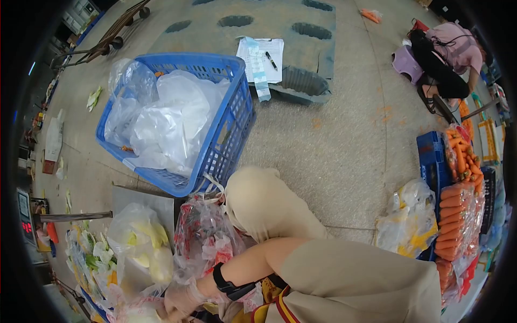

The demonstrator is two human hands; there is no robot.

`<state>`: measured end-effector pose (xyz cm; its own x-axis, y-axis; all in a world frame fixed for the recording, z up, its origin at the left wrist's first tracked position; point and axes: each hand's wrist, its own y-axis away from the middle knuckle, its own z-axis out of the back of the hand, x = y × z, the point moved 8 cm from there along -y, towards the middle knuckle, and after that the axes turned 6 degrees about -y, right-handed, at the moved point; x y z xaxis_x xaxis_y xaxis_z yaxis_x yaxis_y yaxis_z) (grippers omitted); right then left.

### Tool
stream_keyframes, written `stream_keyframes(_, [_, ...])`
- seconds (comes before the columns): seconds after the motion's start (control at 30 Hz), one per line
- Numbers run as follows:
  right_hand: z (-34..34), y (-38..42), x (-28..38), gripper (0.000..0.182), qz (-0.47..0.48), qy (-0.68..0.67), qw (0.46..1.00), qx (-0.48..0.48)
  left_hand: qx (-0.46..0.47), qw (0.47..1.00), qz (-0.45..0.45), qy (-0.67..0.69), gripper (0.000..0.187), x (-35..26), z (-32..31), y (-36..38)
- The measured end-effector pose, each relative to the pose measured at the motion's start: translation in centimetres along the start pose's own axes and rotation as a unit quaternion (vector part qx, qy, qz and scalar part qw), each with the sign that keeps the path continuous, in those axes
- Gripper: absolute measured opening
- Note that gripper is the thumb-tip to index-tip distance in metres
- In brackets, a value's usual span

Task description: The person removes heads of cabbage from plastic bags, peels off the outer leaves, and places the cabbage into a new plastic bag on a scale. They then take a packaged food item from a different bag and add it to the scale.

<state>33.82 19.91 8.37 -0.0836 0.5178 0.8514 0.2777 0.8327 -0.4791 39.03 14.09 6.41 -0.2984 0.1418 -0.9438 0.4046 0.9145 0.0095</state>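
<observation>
My right hand (180, 301), in a thin clear glove, is low at the bottom edge, below a black band (231, 285) on the forearm. Its fingers curl down among thin plastic bags (137, 312) with red print; what they grip is hidden. Just above it lies a clear bag (140, 237) with pale yellow-green vegetables. Crumpled clear and red plastic (204, 231) is heaped beside my forearm. I do not see my left hand.
A blue crate (242, 107) holds clear plastic bags. Papers and a pen (271, 61) rest on a grey-green moulded pallet (215, 43). At right are bagged carrots (452, 220), a blue crate (431, 156) and a seated person (455, 54). A scale display (25, 215) glows at left.
</observation>
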Motion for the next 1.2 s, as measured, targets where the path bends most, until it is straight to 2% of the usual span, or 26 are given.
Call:
stream_keyframes(0.03, [0.3,0.0,0.5,0.036,0.001,-0.002,1.0,0.0,0.0,1.0,0.001,0.002,0.084,-0.1,0.0,0.1])
stream_keyframes(0.1, [2.5,0.6,0.4,0.029,-0.15,-0.12,0.981,-0.043,0.004,1.0,-0.001,0.001,0.085,-0.2,0.0,0.0])
stream_keyframes(0.13, [3.3,0.8,1.3,0.032,-0.149,-0.141,0.977,-0.056,0.003,1.0,-0.002,0.005,0.085,-0.6,0.3,-0.1])
stream_keyframes(0.2, [2.3,0.7,-2.0,0.027,-0.178,-0.216,0.956,-0.087,-0.005,0.999,-0.022,0.03,0.085,-2.0,1.1,0.0])
stream_keyframes(0.23, [3.1,0.5,-1.1,0.026,-0.131,-0.224,0.962,-0.082,-0.004,0.998,-0.029,0.051,0.086,-2.2,1.1,0.6])
stream_keyframes(0.27, [2.8,0.6,-2.5,0.035,-0.172,-0.23,0.956,-0.067,-0.009,0.997,-0.042,0.061,0.086,-3.1,1.6,1.0])
stream_keyframes(0.3, [3.4,0.5,-1.0,0.03,-0.179,-0.252,0.948,-0.076,-0.005,0.996,-0.041,0.074,0.086,-2.9,1.4,1.4])
stream_keyframes(0.33, [3.7,1.1,-1.6,0.028,-0.228,-0.258,0.93,-0.129,0.001,0.995,-0.045,0.088,0.086,-3.1,1.4,1.9])
stream_keyframes(0.4, [4.4,1.0,0.5,0.03,-0.196,-0.246,0.933,-0.174,0.014,0.992,-0.048,0.117,0.087,-3.0,1.3,2.0])
stream_keyframes(0.43, [3.9,0.7,1.3,0.03,-0.199,-0.247,0.937,-0.149,0.07,0.971,-0.06,0.22,0.079,-3.1,1.4,1.8])
stream_keyframes(0.53, [4.1,-0.1,1.8,0.03,-0.253,-0.286,0.915,-0.133,0.043,0.972,-0.081,0.218,0.079,-3.7,2.6,1.1])
stream_keyframes(0.6, [3.8,-0.3,1.7,0.027,-0.279,-0.25,0.926,-0.044,0.034,0.968,-0.06,0.24,0.075,-1.9,4.6,0.5])
stream_keyframes(0.63, [3.9,-0.4,1.6,0.027,-0.281,-0.246,0.927,-0.043,0.033,0.967,-0.06,0.244,0.075,-2.1,4.4,1.1])
stream_keyframes(0.7, [4.7,-0.4,2.2,0.024,-0.232,-0.039,0.971,-0.032,0.02,0.968,-0.033,0.248,0.062,-3.3,2.4,3.0])
stream_keyframes(0.77, [4.2,-0.8,3.2,0.022,-0.154,-0.007,0.987,-0.049,0.025,0.923,-0.062,0.38,0.051,-7.7,-1.8,2.6])
stream_keyframes(0.83, [3.1,-1.2,2.1,0.02,-0.084,-0.103,0.989,-0.066,0.025,0.949,-0.048,0.311,0.051,-6.8,-2.1,2.3])
stream_keyframes(0.87, [3.0,-0.3,3.3,0.018,-0.143,-0.127,0.979,-0.072,0.022,0.965,-0.042,0.258,0.051,-6.0,-1.6,2.4])
stream_keyframes(0.9, [2.4,-0.2,2.2,0.023,-0.096,-0.03,0.995,0.006,0.025,0.975,-0.034,0.22,0.051,-5.3,-1.6,2.0])
stream_keyframes(0.97, [2.2,0.6,4.4,0.028,-0.066,0.037,0.997,0.036,0.019,0.986,-0.024,0.166,0.051,-4.3,-1.3,1.7])
stream_keyframes(1.0, [2.8,0.8,3.8,0.028,-0.073,0.042,0.996,0.007,0.014,0.989,-0.019,0.146,0.051,-3.8,-1.2,1.7])
stream_keyframes(1.07, [3.0,0.5,5.1,0.02,0.059,0.152,0.986,-0.017,0.008,0.993,-0.011,0.119,0.051,-3.2,-1.1,1.7])
stream_keyframes(1.1, [3.1,0.2,4.8,0.02,0.055,0.152,0.987,-0.026,0.008,0.994,-0.008,0.111,0.051,-3.0,-1.0,1.8])
stream_keyframes(1.17, [5.1,0.8,7.4,0.024,0.162,0.128,0.959,-0.192,0.003,0.996,-0.001,0.093,0.051,-2.7,-0.9,1.8])
stream_keyframes(1.2, [5.3,1.0,7.7,0.024,0.158,0.126,0.959,-0.197,0.0,0.996,0.003,0.087,0.051,-2.4,-0.7,1.9])
